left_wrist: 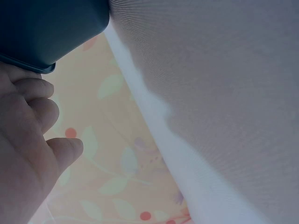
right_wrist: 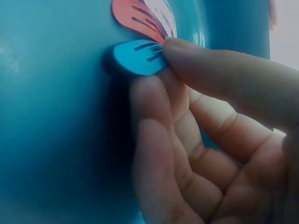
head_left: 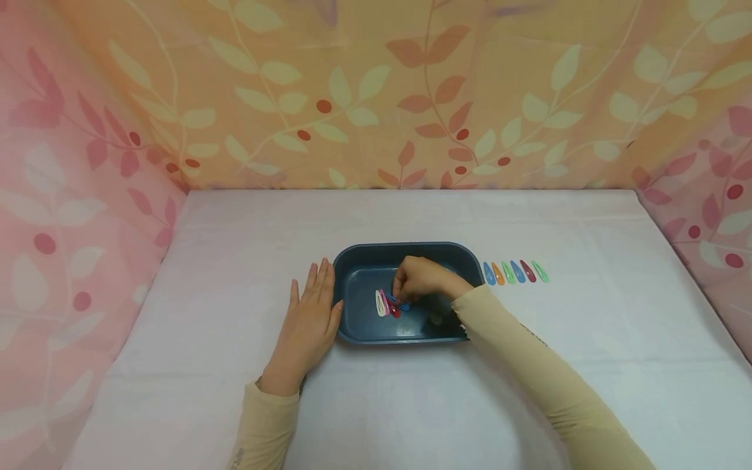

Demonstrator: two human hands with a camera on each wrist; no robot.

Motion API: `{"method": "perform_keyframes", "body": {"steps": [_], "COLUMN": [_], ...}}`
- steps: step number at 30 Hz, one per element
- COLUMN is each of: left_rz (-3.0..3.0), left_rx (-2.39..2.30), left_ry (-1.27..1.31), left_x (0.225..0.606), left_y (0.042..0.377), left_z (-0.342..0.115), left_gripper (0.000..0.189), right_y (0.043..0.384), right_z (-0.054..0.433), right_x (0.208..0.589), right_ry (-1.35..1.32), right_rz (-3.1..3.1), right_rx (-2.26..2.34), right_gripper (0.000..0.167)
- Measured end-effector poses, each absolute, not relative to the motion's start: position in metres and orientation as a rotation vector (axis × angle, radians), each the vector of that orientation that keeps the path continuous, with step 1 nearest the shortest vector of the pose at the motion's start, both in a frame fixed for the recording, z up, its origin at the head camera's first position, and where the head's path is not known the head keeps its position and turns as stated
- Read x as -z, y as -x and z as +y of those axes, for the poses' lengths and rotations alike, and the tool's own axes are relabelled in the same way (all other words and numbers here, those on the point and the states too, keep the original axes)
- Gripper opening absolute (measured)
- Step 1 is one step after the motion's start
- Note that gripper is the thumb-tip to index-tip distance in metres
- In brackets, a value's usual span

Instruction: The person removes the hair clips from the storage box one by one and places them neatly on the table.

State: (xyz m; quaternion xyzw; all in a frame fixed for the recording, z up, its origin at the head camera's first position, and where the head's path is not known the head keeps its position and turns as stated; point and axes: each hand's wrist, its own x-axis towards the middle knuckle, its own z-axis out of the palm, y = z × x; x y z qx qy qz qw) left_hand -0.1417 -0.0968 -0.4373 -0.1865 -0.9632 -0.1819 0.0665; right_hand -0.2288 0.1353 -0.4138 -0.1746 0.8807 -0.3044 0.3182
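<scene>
One blue hair clip sits at the fingertips of a right hand, pinched between thumb and fingers just above the floor of a dark blue tray. Slotted and teardrop-shaped, it shows its broad rounded end clear of the grip in the right wrist view. Just left of those fingers, at the tray's middle, lie a red clip, a pink clip and, farthest from the grip, a white clip, all slender and gathered close together. Smooth, glossy walls with rounded corners and a raised lip surround the fingers. Well to their right, beyond the tray's end, a neat row of six clips runs outward: blue, orange, green, blue, dark red and green. Across the tray from the pinching fingers, a left hand lies along the outer wall, its fingers straight and holding nothing, the thumb at the rim. Beige fabric sleeves cover both arms. Beneath the fingers spreads a desk in pale cloth, backed by a leaf-patterned yellow curtain.
</scene>
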Motion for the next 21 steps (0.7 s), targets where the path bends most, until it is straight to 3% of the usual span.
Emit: {"method": "perform_keyframes", "body": {"steps": [21], "left_rz": [-2.898], "left_rx": [0.538], "left_ry": [0.57], "left_x": [0.4373], "left_y": [0.1419], "left_z": [-0.0965], "left_gripper": [0.064], "right_y": [0.2312], "right_z": [0.1388], "right_x": [0.4114], "right_ry": [0.484], "right_rz": [2.271], "right_rx": [0.878], "right_gripper": [0.002]}}
